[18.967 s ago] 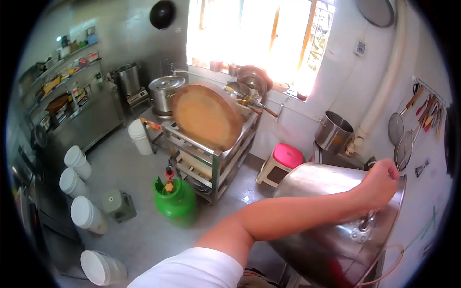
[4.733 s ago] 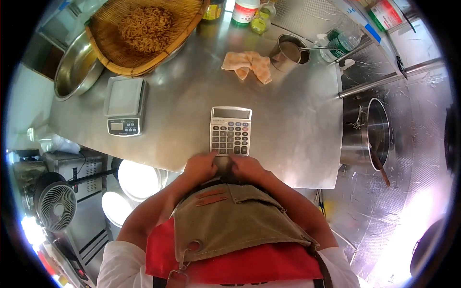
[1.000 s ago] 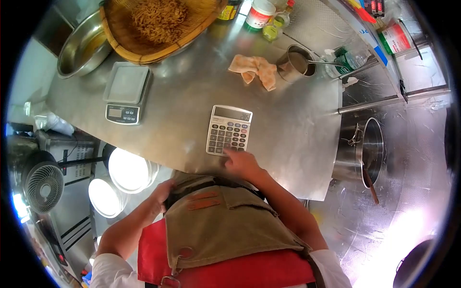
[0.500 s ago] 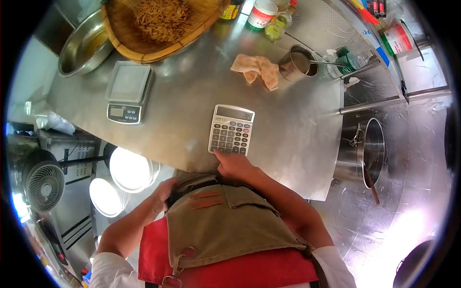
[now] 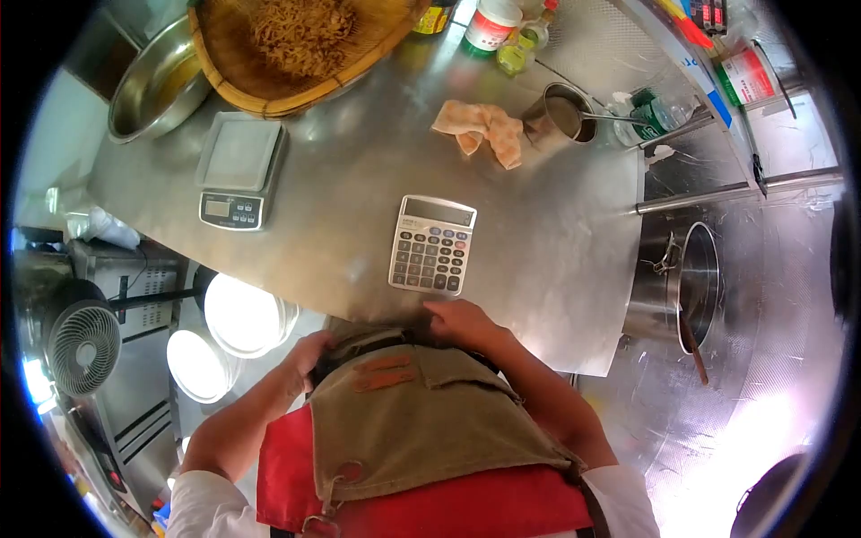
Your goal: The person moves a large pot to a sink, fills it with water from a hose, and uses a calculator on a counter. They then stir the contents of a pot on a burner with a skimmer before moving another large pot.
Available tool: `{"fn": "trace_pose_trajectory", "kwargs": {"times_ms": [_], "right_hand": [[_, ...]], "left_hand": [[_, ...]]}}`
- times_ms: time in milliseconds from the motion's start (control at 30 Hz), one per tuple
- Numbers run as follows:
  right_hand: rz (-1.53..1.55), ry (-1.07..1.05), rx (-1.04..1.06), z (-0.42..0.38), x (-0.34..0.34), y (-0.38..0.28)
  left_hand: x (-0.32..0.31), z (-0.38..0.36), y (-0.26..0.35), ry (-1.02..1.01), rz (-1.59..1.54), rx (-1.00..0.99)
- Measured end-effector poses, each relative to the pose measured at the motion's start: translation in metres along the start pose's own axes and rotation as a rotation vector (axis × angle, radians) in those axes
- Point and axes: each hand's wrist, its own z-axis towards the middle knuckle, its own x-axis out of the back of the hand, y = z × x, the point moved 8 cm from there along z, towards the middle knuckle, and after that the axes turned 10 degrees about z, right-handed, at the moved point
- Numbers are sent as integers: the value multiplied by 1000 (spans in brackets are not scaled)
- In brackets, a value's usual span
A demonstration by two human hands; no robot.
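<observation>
A silver calculator (image 5: 432,247) lies on the steel table in front of me, its dark screen at the far end and its keys toward me. The screen shows one small digit at its right side. Just below the calculator's near edge is my right hand (image 5: 462,325), apart from the keys. Its index finger points out to the left, its other fingers are partly hidden, and nothing shows in it. My left hand (image 5: 312,351) rests by the left edge of my brown apron (image 5: 404,421), near the table edge; its fingertips are hidden there.
On the steel table (image 5: 341,215) stand a digital scale (image 5: 238,170), a woven basket (image 5: 220,67) of brown shreds and a metal bowl (image 5: 126,125). An orange-pink cloth (image 5: 480,130) lies beside a metal cup (image 5: 549,117). A deep pot (image 5: 655,296) is at the right, a fan (image 5: 83,354) at the left.
My right hand has drawn back from the calculator's lower left keys toward me. The screen went from several digits to one. My left hand stays in place.
</observation>
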Motion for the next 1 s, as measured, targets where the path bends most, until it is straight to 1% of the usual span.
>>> {"fn": "trace_pose_trajectory", "kwargs": {"times_ms": [33,100,133,233,333,433,533,633,733,833,933,1000], "right_hand": [[-27,36,44,-5,1,1],[-31,-14,-44,-5,6,0],[-32,-38,-88,-6,8,1],[-51,4,-123,-1,5,7],[-15,-95,-253,1,6,4],[-102,-70,-185,6,8,5],[-101,-43,-226,9,26,-11],[-86,-2,-191,15,19,0],[-17,-35,-275,16,17,-1],[34,-41,-218,-1,29,-16],[17,-81,-326,-16,36,-14],[21,22,-356,-23,35,2]], "left_hand": [[2,4,0,22,57,-50],[0,1,9,44,127,-99],[-3,-4,13,44,137,-96],[-5,-7,17,44,147,-92],[-3,-7,16,55,144,-99],[-8,-8,16,38,98,-99],[-12,-11,19,14,86,-100],[-6,-3,14,12,97,-93],[-8,-3,13,15,57,-103],[-6,-5,15,39,57,-120],[-5,-5,13,44,51,-118],[-8,-6,15,43,52,-116]]}}
